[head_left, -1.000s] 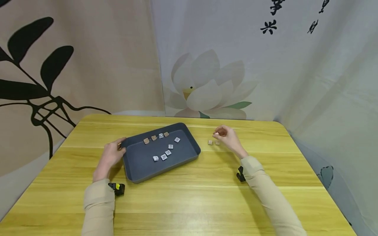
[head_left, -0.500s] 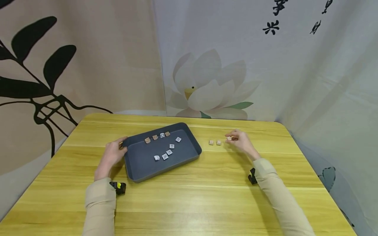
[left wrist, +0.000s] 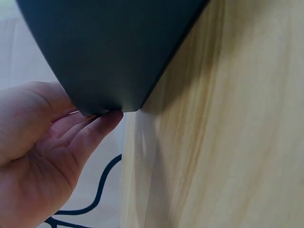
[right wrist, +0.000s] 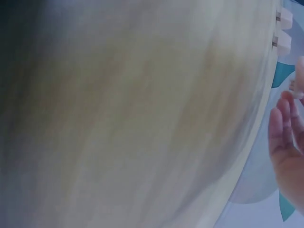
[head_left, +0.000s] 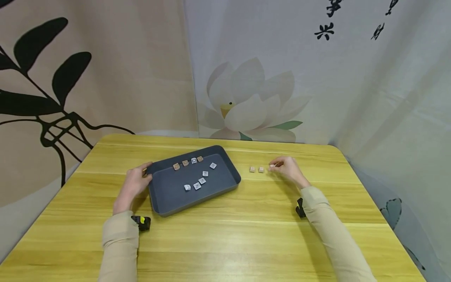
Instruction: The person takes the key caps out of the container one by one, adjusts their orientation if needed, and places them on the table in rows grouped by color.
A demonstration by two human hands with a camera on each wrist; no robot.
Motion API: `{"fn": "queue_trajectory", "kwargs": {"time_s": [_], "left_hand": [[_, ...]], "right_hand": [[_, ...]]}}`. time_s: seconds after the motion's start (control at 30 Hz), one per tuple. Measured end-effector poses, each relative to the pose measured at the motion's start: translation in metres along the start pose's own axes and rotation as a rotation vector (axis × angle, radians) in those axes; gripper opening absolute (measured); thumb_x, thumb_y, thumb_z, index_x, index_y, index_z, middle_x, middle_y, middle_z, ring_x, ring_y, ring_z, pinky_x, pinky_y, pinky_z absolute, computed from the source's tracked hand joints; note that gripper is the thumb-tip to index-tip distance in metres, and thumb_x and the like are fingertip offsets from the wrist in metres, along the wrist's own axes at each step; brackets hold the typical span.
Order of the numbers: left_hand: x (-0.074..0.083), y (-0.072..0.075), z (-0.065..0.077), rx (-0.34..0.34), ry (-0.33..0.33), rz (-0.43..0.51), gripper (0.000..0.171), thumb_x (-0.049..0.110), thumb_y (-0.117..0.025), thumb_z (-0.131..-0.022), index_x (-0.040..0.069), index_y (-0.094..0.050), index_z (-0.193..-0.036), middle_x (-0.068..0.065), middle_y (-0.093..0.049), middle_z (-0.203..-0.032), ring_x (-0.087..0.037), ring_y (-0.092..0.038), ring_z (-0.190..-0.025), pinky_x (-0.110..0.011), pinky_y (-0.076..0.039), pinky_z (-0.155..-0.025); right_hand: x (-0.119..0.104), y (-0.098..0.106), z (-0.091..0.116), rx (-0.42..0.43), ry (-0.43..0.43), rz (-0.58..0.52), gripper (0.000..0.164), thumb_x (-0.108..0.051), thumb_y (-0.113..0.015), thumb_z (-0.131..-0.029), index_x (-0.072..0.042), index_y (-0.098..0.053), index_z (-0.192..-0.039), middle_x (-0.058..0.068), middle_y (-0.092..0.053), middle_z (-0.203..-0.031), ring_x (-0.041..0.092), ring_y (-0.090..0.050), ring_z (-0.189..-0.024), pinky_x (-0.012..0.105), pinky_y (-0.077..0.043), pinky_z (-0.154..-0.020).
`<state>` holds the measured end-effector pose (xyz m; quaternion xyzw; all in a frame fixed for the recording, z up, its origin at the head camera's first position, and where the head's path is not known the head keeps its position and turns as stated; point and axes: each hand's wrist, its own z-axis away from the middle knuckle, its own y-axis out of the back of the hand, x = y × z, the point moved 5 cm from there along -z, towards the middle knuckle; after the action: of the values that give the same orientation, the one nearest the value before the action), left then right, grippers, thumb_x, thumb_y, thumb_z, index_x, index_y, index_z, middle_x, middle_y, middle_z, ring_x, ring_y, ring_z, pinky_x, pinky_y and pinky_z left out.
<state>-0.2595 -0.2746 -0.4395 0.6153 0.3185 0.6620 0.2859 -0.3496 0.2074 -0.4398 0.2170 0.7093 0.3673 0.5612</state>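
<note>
A small pale keycap is pinched between the thumb and fingers of my right hand, low over the table at the right end of a short row. To its left stand two beige keycaps, a nearer one and a farther one. In the right wrist view the hand shows only at the right edge, with the held keycap partly cut off. My left hand grips the left end of a dark grey tray; the left wrist view shows thumb and fingers on the tray's wall.
Inside the tray, several brown and white keycaps line the far side, among them a brown keycap. Several white keycaps lie scattered nearer, such as one white keycap. The wooden table ends at a printed curtain.
My right hand has moved right with the keycap, from above the second keycap to beside it, then slightly lower. The left hand keeps its grip on the tray.
</note>
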Motion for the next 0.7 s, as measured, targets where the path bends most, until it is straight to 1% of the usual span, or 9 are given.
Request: {"fn": "queue_trajectory", "kwargs": {"time_s": [0.13, 0.27, 0.43, 0.6, 0.7], "left_hand": [[0.0, 0.0, 0.0, -0.001, 0.0, 0.0, 0.052, 0.003, -0.043, -0.09, -0.004, -0.032, -0.14, -0.038, -0.036, -0.134, -0.048, -0.042, -0.121, -0.029, -0.049, -0.071], [0.001, 0.001, 0.001, -0.001, -0.003, -0.009, 0.051, 0.004, -0.044, -0.09, -0.003, -0.033, -0.14, -0.038, -0.037, -0.134, -0.048, -0.042, -0.121, -0.029, -0.049, -0.071], [0.001, 0.001, 0.0, 0.005, -0.007, -0.015, 0.051, 0.004, -0.044, -0.09, -0.003, -0.034, -0.139, -0.037, -0.038, -0.133, -0.047, -0.044, -0.12, -0.029, -0.048, -0.069], [0.001, 0.001, 0.001, 0.012, -0.016, -0.016, 0.051, 0.004, -0.044, -0.089, -0.003, -0.034, -0.139, -0.037, -0.038, -0.133, -0.046, -0.046, -0.119, -0.027, -0.047, -0.066], [0.001, 0.001, 0.001, 0.01, -0.013, -0.013, 0.051, 0.004, -0.044, -0.09, -0.003, -0.034, -0.139, -0.038, -0.037, -0.133, -0.047, -0.045, -0.119, -0.027, -0.047, -0.066]], "right_hand": [[0.001, -0.004, -0.003, -0.03, -0.026, 0.006, 0.025, -0.022, -0.072, -0.078, -0.006, -0.071, -0.098, 0.013, -0.068, -0.099, 0.02, -0.059, -0.08, 0.03, -0.047, -0.069], [0.002, -0.007, -0.006, -0.05, -0.036, 0.021, 0.024, -0.023, -0.073, -0.077, -0.007, -0.072, -0.095, 0.011, -0.068, -0.094, 0.017, -0.057, -0.075, 0.026, -0.045, -0.065], [0.002, -0.012, -0.009, -0.078, -0.04, 0.006, 0.019, -0.019, -0.073, -0.076, -0.006, -0.072, -0.091, 0.01, -0.068, -0.086, 0.016, -0.056, -0.071, 0.026, -0.044, -0.063], [0.004, -0.015, -0.011, -0.09, -0.03, 0.03, 0.016, -0.019, -0.072, -0.078, -0.007, -0.072, -0.088, 0.008, -0.068, -0.083, 0.016, -0.054, -0.071, 0.026, -0.044, -0.064], [0.005, -0.016, -0.012, -0.085, -0.031, 0.044, 0.016, -0.02, -0.073, -0.077, -0.008, -0.072, -0.088, 0.007, -0.067, -0.083, 0.016, -0.053, -0.071, 0.025, -0.043, -0.064]]}}
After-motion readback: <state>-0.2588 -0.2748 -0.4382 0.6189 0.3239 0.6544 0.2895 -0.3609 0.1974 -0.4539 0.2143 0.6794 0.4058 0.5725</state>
